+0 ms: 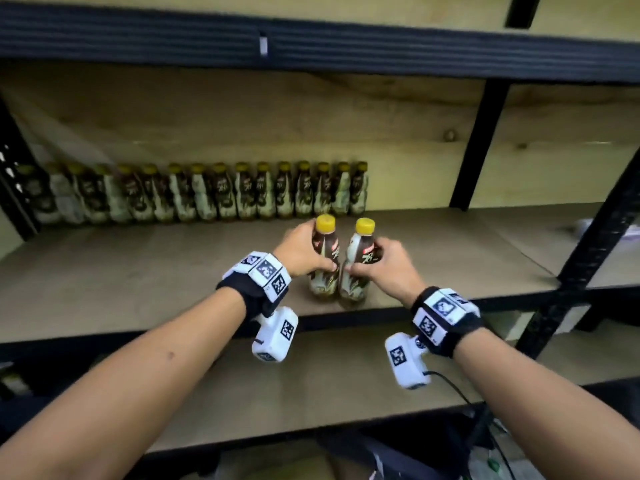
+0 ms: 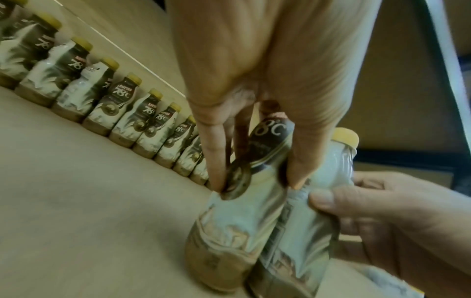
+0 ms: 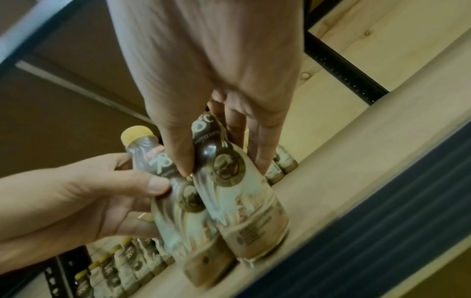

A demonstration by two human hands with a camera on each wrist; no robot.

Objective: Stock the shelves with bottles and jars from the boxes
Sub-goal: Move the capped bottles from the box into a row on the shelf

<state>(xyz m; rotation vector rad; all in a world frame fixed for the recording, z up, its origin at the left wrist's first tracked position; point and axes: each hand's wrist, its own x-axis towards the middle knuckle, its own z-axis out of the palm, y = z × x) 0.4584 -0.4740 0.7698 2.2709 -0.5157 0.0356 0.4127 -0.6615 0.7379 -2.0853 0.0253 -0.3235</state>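
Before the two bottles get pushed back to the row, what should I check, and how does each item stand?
1. Left hand grip on the left bottle: ok, fingers wrap its middle.
2. Right hand grip on the right bottle: ok.
3. Both bottles upright on the shelf board: ok.
4. Yellow caps on: ok.
5. Free space right of the back row: ok, bare board there.
6. Labels facing front: cannot tell.
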